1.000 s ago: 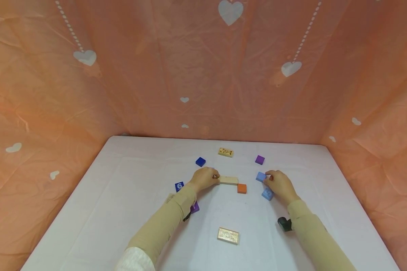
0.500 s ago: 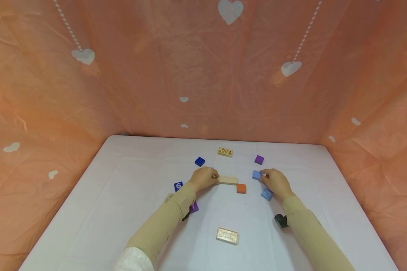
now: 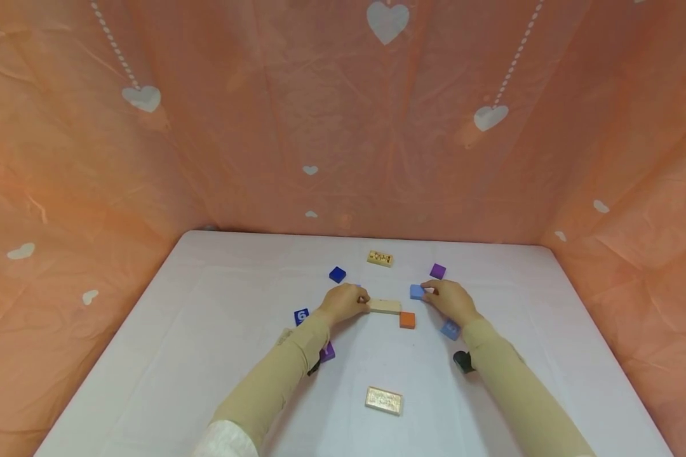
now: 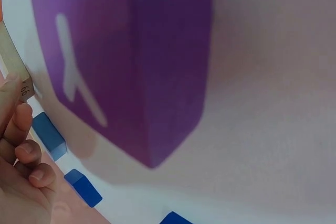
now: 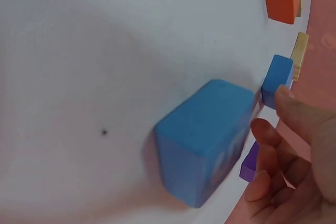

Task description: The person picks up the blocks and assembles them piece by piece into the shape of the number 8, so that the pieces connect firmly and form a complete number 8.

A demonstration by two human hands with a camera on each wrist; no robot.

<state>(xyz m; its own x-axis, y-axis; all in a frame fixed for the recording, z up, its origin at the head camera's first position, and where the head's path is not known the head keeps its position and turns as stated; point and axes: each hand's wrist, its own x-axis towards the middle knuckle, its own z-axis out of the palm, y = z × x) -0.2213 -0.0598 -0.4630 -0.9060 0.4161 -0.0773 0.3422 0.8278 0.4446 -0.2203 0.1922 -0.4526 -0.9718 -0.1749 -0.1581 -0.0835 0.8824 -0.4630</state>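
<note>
My left hand (image 3: 343, 302) pinches the left end of a long pale wooden block (image 3: 385, 306) lying on the white table. In the left wrist view the thumb and index finger meet at the block's marked end (image 4: 25, 88). To the right, my right hand (image 3: 453, 301) pinches a light blue block (image 3: 416, 292) by its right side, just behind the wooden block's right end. The right wrist view has the thumb on this blue block (image 5: 277, 80). An orange block (image 3: 408, 320) touches the front right corner of the wooden one. Another light blue block (image 3: 450, 329) lies near the right wrist.
Farther back are a dark blue block (image 3: 337, 274), a yellow patterned block (image 3: 380, 258) and a purple block (image 3: 437, 271). A numbered dark blue block (image 3: 301, 316) and a numbered purple block (image 3: 328, 351) lie by the left forearm. A gold bar (image 3: 384, 400) lies in front.
My right hand has slid the light blue block leftward and slightly back, toward the wooden block's right end. The left hand has stayed on the wooden block.
</note>
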